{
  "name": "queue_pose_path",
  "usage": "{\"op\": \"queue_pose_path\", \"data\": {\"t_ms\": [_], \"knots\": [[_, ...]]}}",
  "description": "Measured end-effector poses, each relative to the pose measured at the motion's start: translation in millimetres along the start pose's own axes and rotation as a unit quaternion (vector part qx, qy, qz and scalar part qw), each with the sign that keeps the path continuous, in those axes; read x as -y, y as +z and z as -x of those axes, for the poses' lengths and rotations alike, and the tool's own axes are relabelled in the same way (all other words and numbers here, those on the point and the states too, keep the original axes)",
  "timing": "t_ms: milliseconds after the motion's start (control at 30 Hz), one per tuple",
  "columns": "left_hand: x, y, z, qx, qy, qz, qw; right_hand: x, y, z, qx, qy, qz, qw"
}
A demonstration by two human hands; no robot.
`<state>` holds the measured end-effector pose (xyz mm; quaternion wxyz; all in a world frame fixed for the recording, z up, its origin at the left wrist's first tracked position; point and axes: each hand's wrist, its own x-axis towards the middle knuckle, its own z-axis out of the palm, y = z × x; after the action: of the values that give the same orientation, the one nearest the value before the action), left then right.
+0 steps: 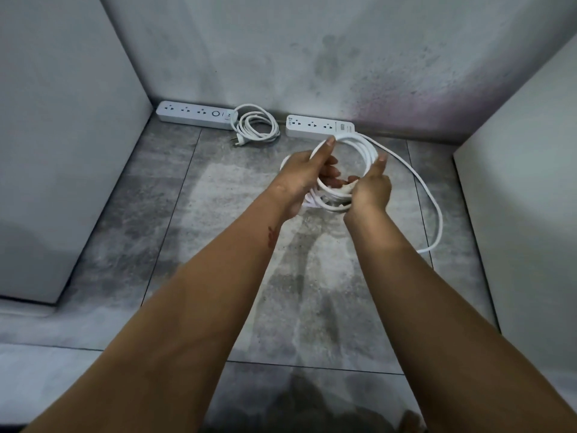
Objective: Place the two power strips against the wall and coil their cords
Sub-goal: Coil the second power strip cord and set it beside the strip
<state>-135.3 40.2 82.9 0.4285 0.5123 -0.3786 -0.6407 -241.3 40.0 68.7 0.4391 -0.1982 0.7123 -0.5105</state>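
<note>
The left hand (307, 170) grips the coil (351, 139), fingers curled through the loop; the right hand (371, 190) clamps its near side, thumb raised. Its strip (320, 125) lies against the wall (281, 57).

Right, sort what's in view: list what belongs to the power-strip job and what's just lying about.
Job:
left strip
left cord, coiled
right strip
right cord, part coiled, gripped by left hand and right hand
wall

Just there:
left panel
right panel
floor
</note>
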Motion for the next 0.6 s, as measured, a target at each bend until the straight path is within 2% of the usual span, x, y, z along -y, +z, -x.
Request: {"op": "queue_pose_path", "data": {"t_ms": [67, 133, 233, 300, 400, 467, 533, 600], "knots": [[-1.8, 0.0, 0.1, -0.022, -0.002, 0.055, 0.998, -3.1, 4.6, 2.2, 0.034, 0.018, -0.022, 0.999], [-1.3, -4.2, -1.4, -0.040, 0.006, 0.040, 0.998, -2.9, 4.8, 1.6, 0.068, 0.025, -0.019, 0.997], [0.6, -14.3, -6.1, -0.045, 0.023, 0.011, 0.999, 3.6, -2.7, -2.3, 0.093, -0.019, 0.068, 0.993], [-1.4, -19.4, -7.9, -0.021, 0.022, -0.002, 1.000, 10.5, -8.4, -4.0, 0.098, -0.098, 0.130, 0.982], [-6.6, -19.2, -4.4, 0.048, 0.010, -0.069, 0.996, 23.6, -13.4, -2.0, 0.137, -0.210, 0.219, 0.943], [-6.8, -15.2, -3.1, 0.082, 0.005, -0.102, 0.991, 29.5, -15.1, -3.2, 0.162, -0.243, 0.271, 0.917], [-6.9, -14.0, -2.7, 0.089, -0.007, -0.088, 0.992, 33.4, -16.8, -3.2, 0.155, -0.262, 0.317, 0.898], [-8.5, -18.1, -2.3, 0.099, -0.033, -0.037, 0.994, 30.9, -17.9, -3.8, 0.147, -0.244, 0.303, 0.910]]}}
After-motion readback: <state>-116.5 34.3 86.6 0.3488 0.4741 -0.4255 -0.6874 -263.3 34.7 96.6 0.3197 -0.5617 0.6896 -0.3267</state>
